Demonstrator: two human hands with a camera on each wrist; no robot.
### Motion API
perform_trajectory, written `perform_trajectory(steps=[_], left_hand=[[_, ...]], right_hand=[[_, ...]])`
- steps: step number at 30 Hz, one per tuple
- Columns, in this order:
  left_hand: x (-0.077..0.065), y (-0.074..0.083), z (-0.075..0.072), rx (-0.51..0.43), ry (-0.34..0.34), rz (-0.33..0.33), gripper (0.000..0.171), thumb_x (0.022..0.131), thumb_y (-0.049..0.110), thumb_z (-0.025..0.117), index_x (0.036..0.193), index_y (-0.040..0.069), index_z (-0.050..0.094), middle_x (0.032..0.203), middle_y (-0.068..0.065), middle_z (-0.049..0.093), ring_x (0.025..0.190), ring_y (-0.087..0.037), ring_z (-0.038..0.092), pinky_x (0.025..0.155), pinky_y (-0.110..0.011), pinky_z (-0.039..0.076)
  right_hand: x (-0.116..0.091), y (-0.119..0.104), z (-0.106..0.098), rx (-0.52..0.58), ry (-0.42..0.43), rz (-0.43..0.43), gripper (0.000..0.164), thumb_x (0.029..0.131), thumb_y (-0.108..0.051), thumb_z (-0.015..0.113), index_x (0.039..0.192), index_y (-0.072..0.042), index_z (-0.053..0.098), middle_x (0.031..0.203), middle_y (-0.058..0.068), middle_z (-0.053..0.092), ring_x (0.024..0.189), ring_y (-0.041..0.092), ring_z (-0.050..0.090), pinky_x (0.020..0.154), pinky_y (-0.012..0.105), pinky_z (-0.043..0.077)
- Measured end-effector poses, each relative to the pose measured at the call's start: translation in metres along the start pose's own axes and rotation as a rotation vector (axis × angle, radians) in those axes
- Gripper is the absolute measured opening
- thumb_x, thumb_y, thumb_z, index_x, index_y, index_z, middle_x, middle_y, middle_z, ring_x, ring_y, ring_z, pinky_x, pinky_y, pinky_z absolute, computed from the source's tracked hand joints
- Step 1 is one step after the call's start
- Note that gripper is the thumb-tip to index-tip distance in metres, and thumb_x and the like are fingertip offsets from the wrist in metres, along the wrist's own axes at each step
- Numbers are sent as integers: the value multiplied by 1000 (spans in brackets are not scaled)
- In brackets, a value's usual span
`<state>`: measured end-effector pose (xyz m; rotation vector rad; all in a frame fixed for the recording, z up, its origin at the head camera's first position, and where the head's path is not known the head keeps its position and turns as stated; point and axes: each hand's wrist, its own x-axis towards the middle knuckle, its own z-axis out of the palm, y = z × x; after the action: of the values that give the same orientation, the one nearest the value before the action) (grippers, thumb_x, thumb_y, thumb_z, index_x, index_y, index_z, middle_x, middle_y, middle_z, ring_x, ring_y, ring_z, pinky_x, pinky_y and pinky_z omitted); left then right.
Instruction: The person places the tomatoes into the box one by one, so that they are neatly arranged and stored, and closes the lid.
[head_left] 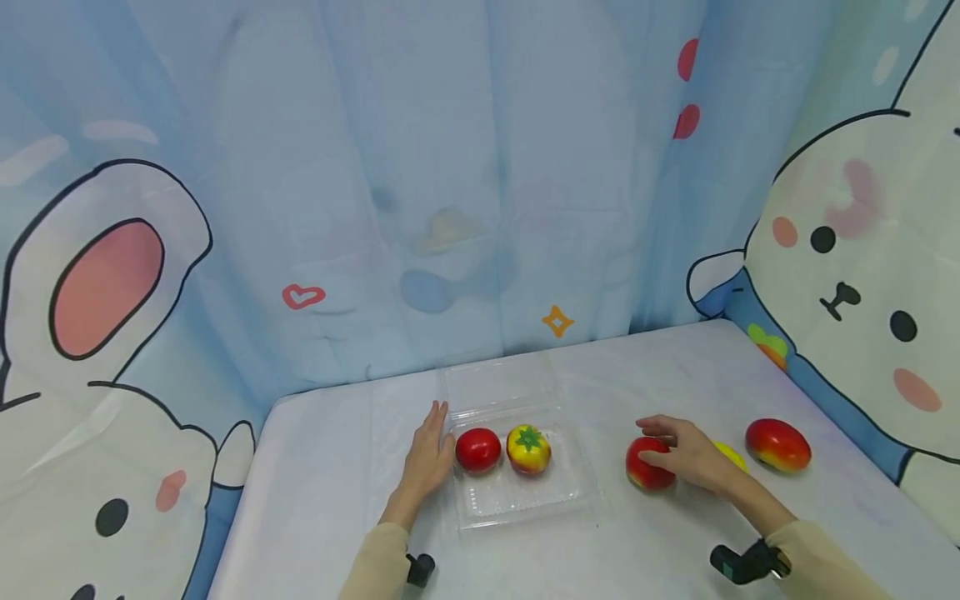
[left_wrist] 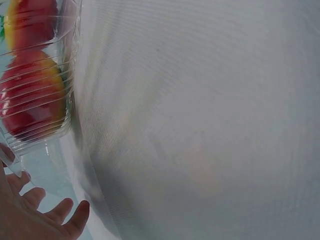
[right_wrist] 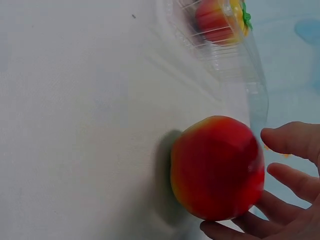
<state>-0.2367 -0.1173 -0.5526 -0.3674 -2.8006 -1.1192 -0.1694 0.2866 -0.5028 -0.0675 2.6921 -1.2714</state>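
Observation:
A clear plastic box (head_left: 517, 500) with its lid folded back holds two toy fruits. One is a red fruit (head_left: 477, 450); the other is a yellow-red fruit (head_left: 528, 450) with a green leafy top. My left hand (head_left: 429, 454) lies along the box's left side, fingers extended; in the left wrist view its fingers are loosely spread by the rim. To the right of the box, my right hand (head_left: 690, 454) is over a round red toy fruit (right_wrist: 217, 167) with a yellowish side. Some fingers are near or behind it, and the upper two stand apart from its surface in the right wrist view.
A red and yellow mango-like fruit (head_left: 777, 445) lies at the far right. Part of a yellow thing (head_left: 730, 456) shows behind the right hand. The white-covered table (head_left: 315, 500) ends at a blue printed curtain (head_left: 450, 167).

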Motion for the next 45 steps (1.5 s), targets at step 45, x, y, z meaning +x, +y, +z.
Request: perform_trajectory(steps=[45], left_hand=[[0,-1,-1,4,1,21,56,99,18,41,152,3,34,158,-19,28,140,-43,33,110,-63,30]], right_hand=[[27,-106,35,177,18,-213,55,89,-24,73,135,-1,54,131,23,56,111,40,57,75,38,60]])
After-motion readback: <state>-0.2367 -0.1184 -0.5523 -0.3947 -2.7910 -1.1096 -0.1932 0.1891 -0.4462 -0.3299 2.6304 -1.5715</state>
